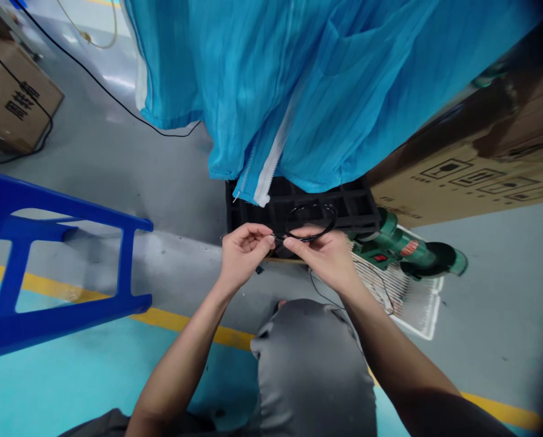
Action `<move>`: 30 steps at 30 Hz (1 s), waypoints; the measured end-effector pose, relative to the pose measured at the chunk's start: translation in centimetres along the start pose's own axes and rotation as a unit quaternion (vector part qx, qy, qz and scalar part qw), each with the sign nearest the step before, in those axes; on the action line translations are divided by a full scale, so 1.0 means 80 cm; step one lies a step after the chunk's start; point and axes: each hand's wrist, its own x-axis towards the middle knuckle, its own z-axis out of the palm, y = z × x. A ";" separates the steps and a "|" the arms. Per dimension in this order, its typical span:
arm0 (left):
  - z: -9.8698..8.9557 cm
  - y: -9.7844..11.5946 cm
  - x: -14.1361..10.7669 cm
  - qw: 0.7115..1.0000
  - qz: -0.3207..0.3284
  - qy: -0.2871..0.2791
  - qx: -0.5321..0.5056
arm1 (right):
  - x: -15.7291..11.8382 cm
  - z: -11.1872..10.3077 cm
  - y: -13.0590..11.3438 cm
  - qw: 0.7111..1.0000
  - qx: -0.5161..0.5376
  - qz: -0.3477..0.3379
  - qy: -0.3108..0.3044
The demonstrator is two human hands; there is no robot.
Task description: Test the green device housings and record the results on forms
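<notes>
A thin black cable (333, 220), wound into a small loop, is held between my two hands in front of my knees. My left hand (244, 254) pinches one end of it between thumb and forefinger. With thumb and fingers, my right hand (328, 255) grips the cable at the base of the loop, which stands up above that hand. A short stretch of cable spans the small gap between my fingertips. Just beyond the hands is a black gridded crate (360, 203), partly covered by blue cloth (271, 91) with a white zipper.
At the left stands a blue plastic stool (126, 261). A green blower-like machine (403, 246) rests near a white ribbed tray (428, 312) at the right. Cardboard boxes (435, 182) stand at the far right and upper left. A black cable (93, 79) trails across the upper left.
</notes>
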 end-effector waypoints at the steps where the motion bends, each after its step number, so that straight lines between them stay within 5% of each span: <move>1: -0.001 0.001 0.000 1.000 -0.001 -0.008 0.005 | 0.000 -0.002 -0.003 1.000 -0.013 0.000 0.001; 12: -0.004 0.004 0.000 0.997 -0.001 -0.017 0.078 | 0.001 -0.021 -0.029 0.986 -0.147 -0.030 -0.072; 20: -0.009 0.006 -0.001 0.996 -0.028 -0.045 0.074 | 0.004 -0.013 -0.032 0.991 -0.103 -0.007 -0.087; 26: -0.026 -0.015 0.008 0.987 -0.070 -0.105 0.103 | -0.014 -0.025 0.025 0.991 -0.104 0.080 -0.018; 28: -0.046 -0.006 0.004 0.986 -0.088 -0.060 0.130 | -0.022 -0.030 0.053 0.972 -0.207 0.112 0.008; 30: -0.073 0.017 -0.011 0.987 -0.093 0.016 0.129 | -0.026 -0.034 0.071 0.913 -0.371 0.165 -0.038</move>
